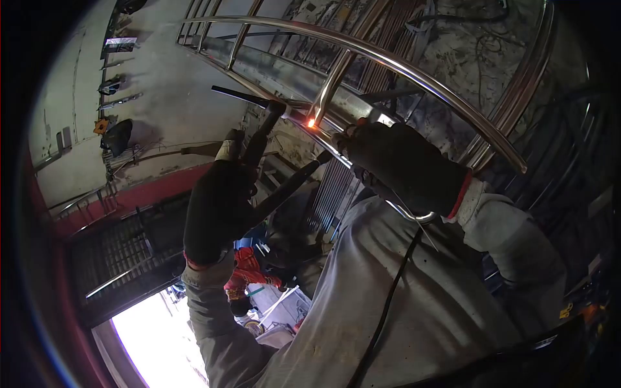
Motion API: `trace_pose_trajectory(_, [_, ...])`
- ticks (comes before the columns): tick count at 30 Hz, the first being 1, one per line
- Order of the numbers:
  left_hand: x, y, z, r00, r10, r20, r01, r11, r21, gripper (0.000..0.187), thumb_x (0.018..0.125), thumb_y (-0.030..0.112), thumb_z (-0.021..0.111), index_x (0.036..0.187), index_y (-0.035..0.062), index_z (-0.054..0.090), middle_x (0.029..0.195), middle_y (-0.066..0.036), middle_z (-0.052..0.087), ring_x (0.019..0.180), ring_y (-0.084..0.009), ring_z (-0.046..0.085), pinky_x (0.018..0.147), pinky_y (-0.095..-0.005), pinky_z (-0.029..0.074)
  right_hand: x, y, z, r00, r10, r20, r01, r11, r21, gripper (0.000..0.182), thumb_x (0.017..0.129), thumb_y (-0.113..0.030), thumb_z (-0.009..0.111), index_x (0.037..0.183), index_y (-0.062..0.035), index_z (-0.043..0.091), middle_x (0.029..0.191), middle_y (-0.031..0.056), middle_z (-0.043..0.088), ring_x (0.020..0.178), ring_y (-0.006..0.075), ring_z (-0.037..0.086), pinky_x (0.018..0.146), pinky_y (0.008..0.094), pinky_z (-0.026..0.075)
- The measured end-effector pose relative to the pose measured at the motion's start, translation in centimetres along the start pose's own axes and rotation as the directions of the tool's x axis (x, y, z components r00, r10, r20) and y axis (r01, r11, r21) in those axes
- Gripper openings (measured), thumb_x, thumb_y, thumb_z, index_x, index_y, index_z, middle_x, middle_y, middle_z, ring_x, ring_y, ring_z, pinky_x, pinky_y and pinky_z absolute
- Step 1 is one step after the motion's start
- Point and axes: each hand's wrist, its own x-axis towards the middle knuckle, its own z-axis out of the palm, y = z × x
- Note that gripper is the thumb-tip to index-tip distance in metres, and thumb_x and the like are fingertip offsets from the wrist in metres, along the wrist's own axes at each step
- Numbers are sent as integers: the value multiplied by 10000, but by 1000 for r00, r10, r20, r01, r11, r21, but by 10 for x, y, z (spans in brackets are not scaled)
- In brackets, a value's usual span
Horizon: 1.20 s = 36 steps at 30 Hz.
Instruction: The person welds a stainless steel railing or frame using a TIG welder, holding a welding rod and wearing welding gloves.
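Observation:
My left hand [220, 204], in a dark glove, is closed around a welding torch [260, 132]. The torch has a long black back cap and its head is at the lower tube of a shiny metal railing [414, 64]. An orange glow [312, 123] burns where an upright post [333, 84] meets that tube. My right hand [407, 161], gloved with a red cuff edge, is closed close to the glow, against the tube. A thin filler rod [424, 229] trails out below this hand; its front end is hidden by the glove.
A black cable [391, 297] runs over my grey clothing. Metal tubes [381, 68] lie behind the railing. Tools [116, 136] hang on the pale wall at left. Below, a person in a red patterned garment [246, 268] is near a bright doorway [155, 336].

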Motion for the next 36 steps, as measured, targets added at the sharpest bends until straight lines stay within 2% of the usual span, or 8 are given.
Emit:
trace_pose_trajectory(8, [-3, -6, 5, 999, -44, 12, 45, 990, -137, 369, 726, 172, 853, 1013, 28, 670, 858, -123, 657, 798, -356, 662, 678, -461, 554, -6, 2, -2, 999, 16, 38, -17, 1000, 8, 423, 891, -175, 795, 1276, -39, 687, 1100, 120, 698, 1008, 313, 730, 854, 464, 592])
trace_pose_trajectory(14, [-2, -3, 2, 997, -66, 42, 71, 989, -133, 375, 685, 117, 819, 1021, 30, 678, 871, -136, 661, 811, -380, 664, 679, -484, 551, -5, 0, -6, 997, 16, 73, -21, 997, 68, 441, 952, -114, 691, 1371, 5, 621, 1162, 174, 698, 1032, 361, 700, 897, 481, 573])
trace_pose_trajectory(17, [-6, -3, 5, 997, -69, 38, 73, 991, -111, 356, 692, 87, 801, 1023, 36, 680, 876, -136, 660, 814, -383, 666, 671, -486, 546, -4, -2, -8, 999, -1, 54, 5, 997, -82, 334, 930, -152, 733, 1239, -31, 699, 1073, 114, 717, 963, 287, 743, 804, 429, 609])
trace_pose_trajectory(19, [-7, 0, 5, 960, -255, 115, 278, 922, -268, 356, 690, 55, 777, 1031, 40, 677, 874, -144, 654, 810, -394, 661, 672, -494, 542, -4, -3, -10, 982, 64, 177, -57, 998, -41, 377, 1010, -160, 648, 1353, -7, 624, 1179, 161, 701, 1060, 335, 699, 920, 472, 563])
trace_pose_trajectory(22, [-4, -2, 2, 994, -68, 80, 78, 989, -122, 450, 612, -29, 789, 1040, 31, 663, 899, -83, 682, 852, -318, 689, 676, -419, 584, -3, -3, -12, 971, 87, 222, -85, 996, -19, 370, 1023, -178, 645, 1357, -19, 630, 1181, 158, 703, 1059, 325, 701, 927, 472, 564])
trace_pose_trajectory(26, [-5, 0, 3, 997, -53, 57, 59, 992, -110, 444, 614, -31, 784, 1038, 30, 665, 906, -83, 686, 858, -313, 694, 678, -415, 585, -5, 1, -4, 980, 72, 187, -72, 997, -5, 388, 1026, -198, 650, 1371, -23, 631, 1180, 158, 703, 1056, 321, 706, 926, 468, 570])
trace_pose_trajectory(28, [-5, -1, 5, 999, -34, 41, 37, 997, -73, 450, 607, -26, 787, 1037, 30, 665, 910, -83, 688, 866, -310, 694, 689, -412, 585, -6, 3, 0, 999, -23, 28, 26, 995, -98, 287, 948, -145, 700, 1214, -38, 694, 1007, 116, 711, 887, 292, 752, 756, 431, 619])
trace_pose_trajectory(36, [-1, 6, 4, 995, -85, 55, 86, 996, -14, 478, 587, -23, 807, 1041, 33, 664, 918, -80, 675, 882, -303, 695, 714, -412, 598, -6, 4, 2, 1000, -19, 14, 20, 996, -91, 272, 945, -161, 710, 1186, -35, 704, 1009, 122, 710, 880, 287, 754, 746, 432, 618])
